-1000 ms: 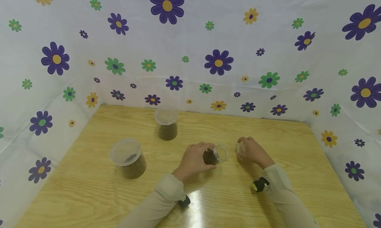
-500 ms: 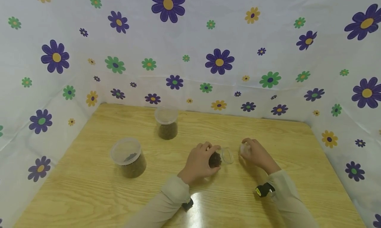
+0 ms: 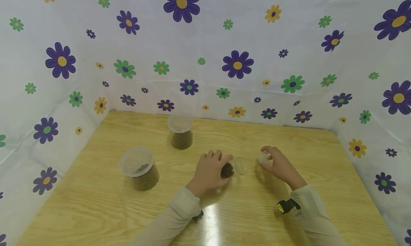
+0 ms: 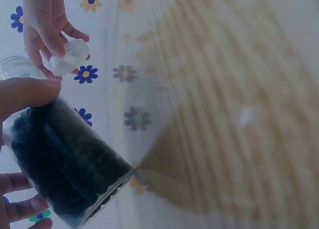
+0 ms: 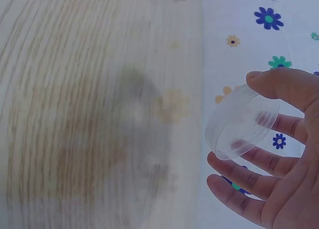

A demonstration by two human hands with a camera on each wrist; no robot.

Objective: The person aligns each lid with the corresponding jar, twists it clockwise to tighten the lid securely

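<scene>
My left hand point(image 3: 208, 172) grips a small clear jar point(image 4: 70, 159) around its body, thumb on one side and fingers on the other. Dark contents fill the jar's lower part, and its open mouth tilts to the right in the head view. My right hand point(image 3: 280, 167) pinches a translucent lid point(image 5: 241, 123) between thumb and fingers, a short way to the right of the jar's mouth. Lid and jar are apart.
A larger lidded jar point(image 3: 144, 176) with dark contents stands at the left of the wooden table point(image 3: 96, 206). Another lidded jar point(image 3: 181, 139) stands farther back. A flowered cloth point(image 3: 205, 32) encloses the table's back and sides.
The left hand with the jar shifted right, then back left. The right hand moved slightly right with the lid, widening the space between lid and jar.
</scene>
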